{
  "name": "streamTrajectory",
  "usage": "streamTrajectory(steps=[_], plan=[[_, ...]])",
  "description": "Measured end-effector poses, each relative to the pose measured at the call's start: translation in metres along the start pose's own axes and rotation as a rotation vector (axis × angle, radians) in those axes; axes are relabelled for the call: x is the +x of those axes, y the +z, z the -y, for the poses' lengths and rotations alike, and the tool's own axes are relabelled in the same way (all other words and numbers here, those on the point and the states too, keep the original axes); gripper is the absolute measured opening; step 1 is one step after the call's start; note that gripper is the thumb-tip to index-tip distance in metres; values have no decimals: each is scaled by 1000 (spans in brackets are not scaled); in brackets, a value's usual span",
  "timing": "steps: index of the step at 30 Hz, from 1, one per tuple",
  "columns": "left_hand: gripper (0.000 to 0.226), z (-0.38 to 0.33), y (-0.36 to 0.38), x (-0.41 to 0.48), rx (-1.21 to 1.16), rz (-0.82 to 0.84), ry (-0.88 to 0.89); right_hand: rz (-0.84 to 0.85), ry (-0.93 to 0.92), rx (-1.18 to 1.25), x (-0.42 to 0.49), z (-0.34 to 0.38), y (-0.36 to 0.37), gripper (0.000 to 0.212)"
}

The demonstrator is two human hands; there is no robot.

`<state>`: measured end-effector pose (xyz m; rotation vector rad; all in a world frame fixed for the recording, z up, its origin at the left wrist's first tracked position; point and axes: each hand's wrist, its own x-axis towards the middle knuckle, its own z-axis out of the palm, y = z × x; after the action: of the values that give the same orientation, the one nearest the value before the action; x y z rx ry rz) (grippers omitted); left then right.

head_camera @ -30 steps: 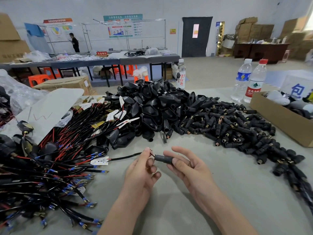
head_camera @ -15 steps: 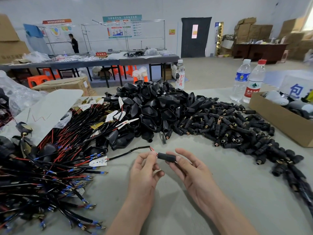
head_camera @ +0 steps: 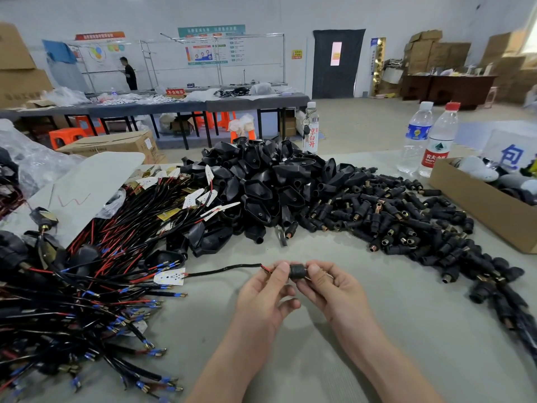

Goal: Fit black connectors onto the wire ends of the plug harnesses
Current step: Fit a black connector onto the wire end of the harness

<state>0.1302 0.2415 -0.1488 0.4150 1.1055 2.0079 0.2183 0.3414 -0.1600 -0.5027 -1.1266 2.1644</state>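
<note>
My right hand (head_camera: 328, 289) pinches a small black connector (head_camera: 297, 271) between thumb and fingers. My left hand (head_camera: 266, 292) pinches the red and black wire end of a harness wire (head_camera: 223, 269) right at the connector's left side. That black wire runs left to a small white board (head_camera: 171, 277). A heap of harnesses (head_camera: 87, 274) with blue-sleeved terminals lies at the left. Loose black connectors (head_camera: 392, 219) are piled at the right, black plug shells (head_camera: 261, 187) in the middle.
A cardboard box (head_camera: 476, 199) with parts stands at the right edge. Two water bottles (head_camera: 427, 138) and a third bottle (head_camera: 311, 129) stand at the back. A white sheet (head_camera: 84, 187) lies back left. A person stands far off by the other tables.
Both hands have drawn closer together. The connector now shows end-on and shorter between the fingertips, with the wire end right against it.
</note>
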Motion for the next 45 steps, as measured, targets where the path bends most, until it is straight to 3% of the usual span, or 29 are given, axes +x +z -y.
streamTrajectory(steps=[10, 20, 24, 29, 40, 42, 45], plan=[[27, -1, 1, 3, 6, -154, 79, -80, -20, -57, 0, 6, -1, 37], [30, -1, 1, 2, -360, -226, -147, -180, -124, -166, -1, 15, -2, 29], [24, -2, -1, 2, -350, -235, -136, -205, -132, -204, 1, 15, -6, 18], [22, 1, 0, 2, -312, -257, -115, -269, -170, -184, 1, 19, -9, 24], [14, 4, 3, 3, -229, -249, -51, -104, 21, 349, -7, 7, 10, 44], [15, 6, 1, 3, -201, -235, -43, -105, 21, 351, -7, 6, 9, 41], [21, 7, 0, 3, -175, -189, -16, -90, 3, 121, -8, -2, 12, 24]])
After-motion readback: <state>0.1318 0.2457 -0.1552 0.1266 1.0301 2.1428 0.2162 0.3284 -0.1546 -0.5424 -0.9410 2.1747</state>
